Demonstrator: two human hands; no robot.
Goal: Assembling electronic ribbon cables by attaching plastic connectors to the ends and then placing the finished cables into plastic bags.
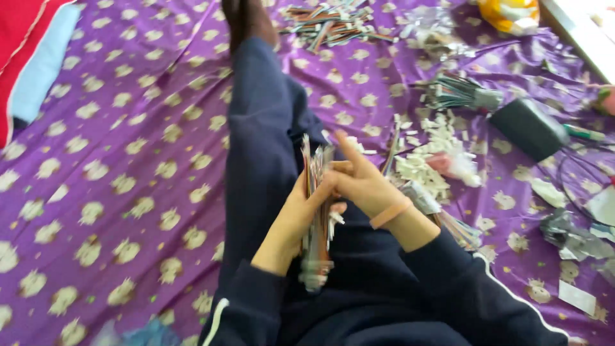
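Note:
I sit on a purple patterned sheet with one leg in dark blue trousers stretched out ahead. Both hands meet over my lap around a thick bundle of thin flat strips, held upright on its edge. My left hand wraps the bundle from the left side. My right hand, with a pink band on its wrist, grips the bundle's upper part, its index finger raised. The bundle's lower end is blurred.
Small white scraps lie in a heap to the right of my hands. Another pile of coloured strips lies far ahead, a tied bunch beside a dark box. Red cloth sits at the far left.

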